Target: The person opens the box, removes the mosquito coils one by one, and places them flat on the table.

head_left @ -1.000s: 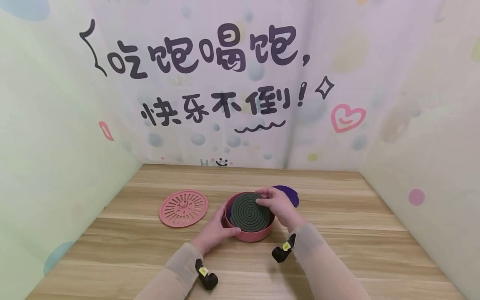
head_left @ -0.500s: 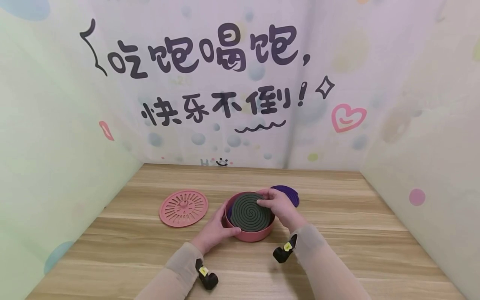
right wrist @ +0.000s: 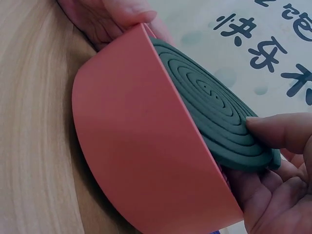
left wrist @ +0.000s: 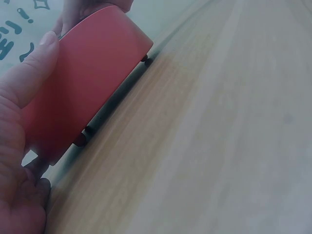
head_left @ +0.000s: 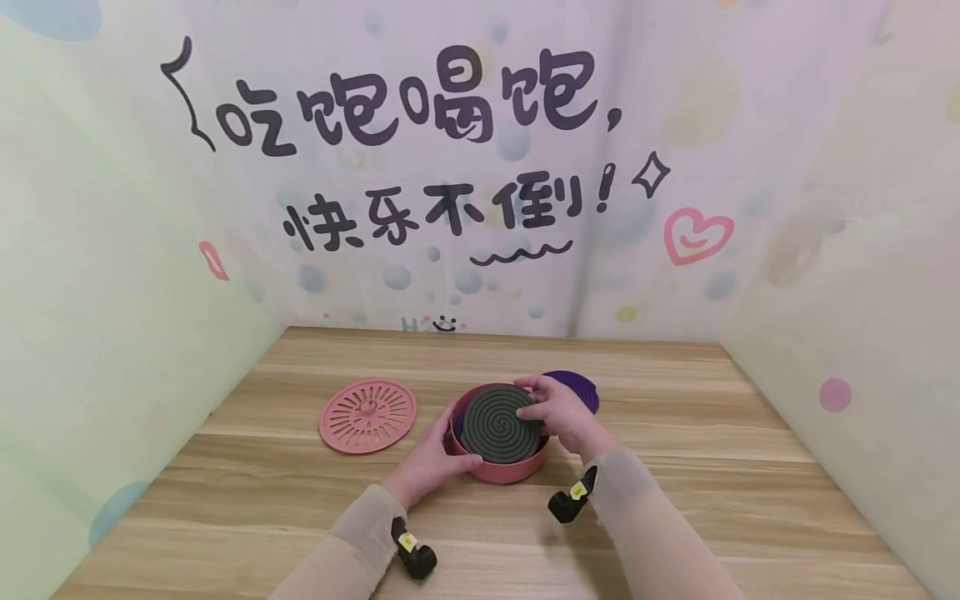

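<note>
A dark green mosquito coil (head_left: 501,423) lies tilted at the mouth of a round pink mosquito coil box (head_left: 504,473). My right hand (head_left: 558,414) pinches the coil's right edge, its thumb on top and fingers underneath, as the right wrist view shows. My left hand (head_left: 431,461) grips the box from the left, thumb at the front rim and fingers round the side. In the left wrist view the box (left wrist: 87,73) stands on small feet. A bit of purple shows inside the box, beneath the green coil. The rest of the inside is hidden.
A pink slotted lid (head_left: 367,417) with a small central knob lies on the wooden table (head_left: 675,467) left of the box. Behind the right hand lies a purple coil (head_left: 576,390), partly covered. Printed cloth walls (head_left: 442,292) enclose the back and sides.
My right thumb has slid slightly toward me and to the right along the green coil's edge. The left hand and box stay where they were.
</note>
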`<state>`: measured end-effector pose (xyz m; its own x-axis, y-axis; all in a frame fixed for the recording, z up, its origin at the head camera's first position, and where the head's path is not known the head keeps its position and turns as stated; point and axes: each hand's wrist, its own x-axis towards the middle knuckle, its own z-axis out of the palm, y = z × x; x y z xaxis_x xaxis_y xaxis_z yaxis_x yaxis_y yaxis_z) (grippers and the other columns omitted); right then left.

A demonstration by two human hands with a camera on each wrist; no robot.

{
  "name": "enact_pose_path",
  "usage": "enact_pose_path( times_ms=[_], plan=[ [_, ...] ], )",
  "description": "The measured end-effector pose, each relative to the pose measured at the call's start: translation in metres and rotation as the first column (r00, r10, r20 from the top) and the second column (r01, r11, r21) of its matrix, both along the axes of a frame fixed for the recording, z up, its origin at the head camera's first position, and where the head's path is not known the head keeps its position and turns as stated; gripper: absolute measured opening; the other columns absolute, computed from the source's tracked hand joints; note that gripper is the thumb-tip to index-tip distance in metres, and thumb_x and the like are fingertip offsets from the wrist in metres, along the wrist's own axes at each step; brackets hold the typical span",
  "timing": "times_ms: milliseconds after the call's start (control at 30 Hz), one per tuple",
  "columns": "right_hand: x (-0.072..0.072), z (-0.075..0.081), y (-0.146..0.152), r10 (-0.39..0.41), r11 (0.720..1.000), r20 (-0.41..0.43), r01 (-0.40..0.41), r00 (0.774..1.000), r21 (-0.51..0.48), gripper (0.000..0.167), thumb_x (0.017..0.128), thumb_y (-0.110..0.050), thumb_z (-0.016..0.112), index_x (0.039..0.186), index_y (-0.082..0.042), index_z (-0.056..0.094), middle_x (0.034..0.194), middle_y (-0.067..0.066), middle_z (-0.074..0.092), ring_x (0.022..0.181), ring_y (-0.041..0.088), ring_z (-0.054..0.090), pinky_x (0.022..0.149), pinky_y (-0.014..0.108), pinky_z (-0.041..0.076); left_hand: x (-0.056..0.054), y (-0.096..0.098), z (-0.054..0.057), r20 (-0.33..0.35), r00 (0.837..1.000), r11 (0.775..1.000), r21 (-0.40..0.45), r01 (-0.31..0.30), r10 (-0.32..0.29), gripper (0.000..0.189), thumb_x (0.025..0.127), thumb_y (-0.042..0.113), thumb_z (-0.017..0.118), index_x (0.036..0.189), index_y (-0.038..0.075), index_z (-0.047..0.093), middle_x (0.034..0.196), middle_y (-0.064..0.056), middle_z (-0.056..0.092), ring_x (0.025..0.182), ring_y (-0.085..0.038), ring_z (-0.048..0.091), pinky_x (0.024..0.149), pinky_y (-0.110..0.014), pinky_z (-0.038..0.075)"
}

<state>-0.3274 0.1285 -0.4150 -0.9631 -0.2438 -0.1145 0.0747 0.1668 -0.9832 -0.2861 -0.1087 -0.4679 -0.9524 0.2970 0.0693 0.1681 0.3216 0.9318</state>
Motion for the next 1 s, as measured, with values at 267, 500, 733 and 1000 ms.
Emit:
enact_pose_path(
  times_ms=[267,500,733,1000],
  plan=[
    [-0.001,-0.002,0.001,-0.007,0.998,0.014,0.008,1.0,-0.056,0.041,0.087,0.005,0.062,0.127,-0.004,0.057,0.105,0.014,0.064,0.081,0.019,0.066,0.07,0.036,0.058,0.012,0.0,0.02,0.006,1.0,1.0,-0.005,0.022,-0.022,0.101,0.078,0.026,0.08,0.154,0.006,0.016,0.153,-0.018,0.027,0.14,-0.035,0.027,0.113,-0.054,0.022],
    [-0.001,-0.003,0.005,-0.006,0.991,0.027,0.01,1.0,-0.134,0.043,0.089,0.004,0.061,0.131,-0.001,0.052,0.108,0.014,0.063,0.083,0.019,0.066,0.073,0.036,0.058,-0.005,-0.003,-0.008,-0.01,1.0,1.0,-0.015,-0.003,0.003,0.105,0.075,0.033,0.082,0.155,0.016,0.016,0.155,-0.013,0.026,0.141,-0.033,0.025,0.112,-0.056,0.02],
    [-0.003,-0.003,0.012,-0.044,0.975,0.052,0.054,0.998,-0.215,0.046,0.089,0.005,0.059,0.134,0.001,0.048,0.111,0.013,0.064,0.085,0.018,0.066,0.073,0.034,0.058,-0.006,-0.005,-0.009,-0.015,1.0,0.999,-0.032,-0.001,0.001,0.109,0.072,0.042,0.082,0.155,0.017,0.016,0.156,-0.01,0.025,0.142,-0.032,0.022,0.113,-0.055,0.019],
    [-0.008,-0.003,0.027,-0.08,0.942,0.062,0.096,0.995,-0.323,0.047,0.089,0.008,0.056,0.134,0.005,0.043,0.101,0.005,0.065,0.08,0.012,0.065,0.07,0.027,0.056,-0.006,-0.003,-0.008,-0.045,0.999,0.999,-0.037,-0.007,0.005,0.109,0.072,0.039,0.084,0.155,0.014,0.017,0.155,-0.012,0.026,0.142,-0.031,0.022,0.114,-0.052,0.018]
  ],
)
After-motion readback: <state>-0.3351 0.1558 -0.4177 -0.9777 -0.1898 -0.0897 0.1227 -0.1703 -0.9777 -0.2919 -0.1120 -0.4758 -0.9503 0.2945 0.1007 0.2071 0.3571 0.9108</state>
